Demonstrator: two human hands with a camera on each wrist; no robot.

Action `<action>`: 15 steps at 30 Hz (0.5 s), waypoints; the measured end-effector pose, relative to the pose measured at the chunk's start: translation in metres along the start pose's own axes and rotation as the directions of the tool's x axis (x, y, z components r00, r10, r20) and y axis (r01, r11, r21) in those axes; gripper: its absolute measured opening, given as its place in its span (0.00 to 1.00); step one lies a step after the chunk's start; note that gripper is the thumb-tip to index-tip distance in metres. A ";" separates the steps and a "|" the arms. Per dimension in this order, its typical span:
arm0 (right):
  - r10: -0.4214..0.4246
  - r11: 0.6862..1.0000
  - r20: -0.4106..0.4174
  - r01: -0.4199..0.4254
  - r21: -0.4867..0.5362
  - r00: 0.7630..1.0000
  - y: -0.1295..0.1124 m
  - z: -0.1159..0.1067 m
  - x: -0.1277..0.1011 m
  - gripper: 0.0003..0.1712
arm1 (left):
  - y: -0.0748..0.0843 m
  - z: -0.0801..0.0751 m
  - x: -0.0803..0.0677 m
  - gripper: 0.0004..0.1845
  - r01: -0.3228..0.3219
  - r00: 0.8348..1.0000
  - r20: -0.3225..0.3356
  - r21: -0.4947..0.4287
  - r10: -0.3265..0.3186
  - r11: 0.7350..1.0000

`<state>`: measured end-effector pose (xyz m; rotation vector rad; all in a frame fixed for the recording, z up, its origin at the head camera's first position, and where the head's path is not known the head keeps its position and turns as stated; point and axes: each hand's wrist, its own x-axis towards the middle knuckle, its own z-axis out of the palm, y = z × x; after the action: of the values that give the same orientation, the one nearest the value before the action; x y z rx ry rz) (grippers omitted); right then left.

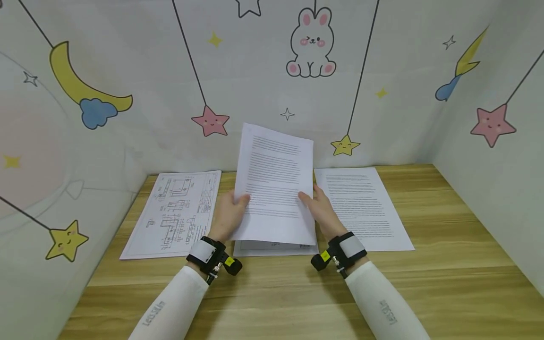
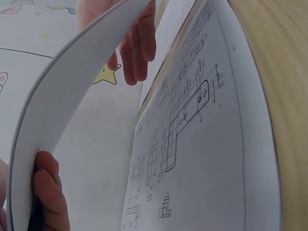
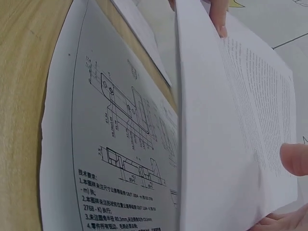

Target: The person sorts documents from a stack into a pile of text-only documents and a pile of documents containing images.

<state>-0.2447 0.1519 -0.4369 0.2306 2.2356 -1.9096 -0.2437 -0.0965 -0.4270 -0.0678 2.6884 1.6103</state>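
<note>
Left hand [image 1: 228,215] and right hand [image 1: 324,215] grip papers [image 1: 274,184] mid-frame, not yet laid down; a drawing [image 1: 174,215] lies centre-left, a text sheet [image 1: 361,205] centre-right.

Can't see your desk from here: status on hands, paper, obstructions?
Left fingers, right fingers: gripping raised white rectangular text-printed paper. White drawing-printed paper lying beneath. No obstruction visible.

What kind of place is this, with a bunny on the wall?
Maybe a desk corner in a playfully decorated room, though I can't be sure: a brown wood-grain table, white rectangular paper sheets printed with text, and a white wall with a pink-cheeked cartoon bunny.
</note>
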 end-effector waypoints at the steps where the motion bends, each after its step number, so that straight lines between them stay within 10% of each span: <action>1: -0.006 1.000 -0.006 0.006 0.006 1.000 0.001 0.000 0.000 0.44 | 0.000 0.001 -0.001 0.22 0.010 1.000 0.007 -0.012 -0.010 1.000; 15: -0.028 0.999 -0.111 0.026 -0.022 0.993 0.004 -0.016 -0.008 0.33 | -0.001 0.029 -0.001 0.24 0.035 0.997 0.067 -0.082 -0.030 0.996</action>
<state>-0.2365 0.1687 -0.4364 0.3131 2.3396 -1.9315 -0.2430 -0.0715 -0.4411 -0.0578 2.5586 1.6835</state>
